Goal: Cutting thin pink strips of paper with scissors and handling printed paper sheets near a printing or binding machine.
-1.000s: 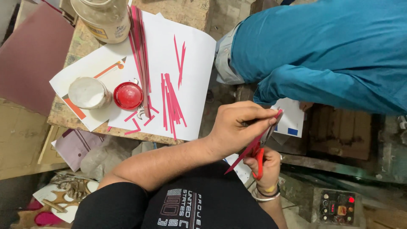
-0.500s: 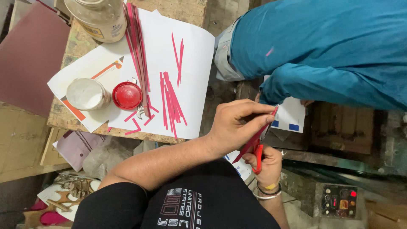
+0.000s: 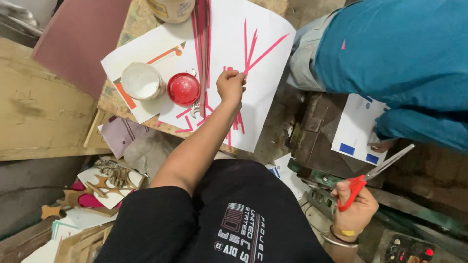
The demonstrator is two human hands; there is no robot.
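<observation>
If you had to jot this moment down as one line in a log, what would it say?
left hand: pinching pink paper strip on white sheet | right hand: holding red-handled scissors, off the table | red lid beside strips

A thin pink paper strip [image 3: 253, 53] was pinched at its lower end over white paper; red-handled scissors [image 3: 373, 178] were held slanted, blades slightly parted.

A: Containers on the worktop [image 3: 122, 97]?
B: White round tub [image 3: 141, 81] beside a red round lid [image 3: 184, 88]; cream jar [image 3: 171, 7] at the top edge.
A: Labels?
B: White card [image 3: 358, 127] with blue rectangles, right.
</observation>
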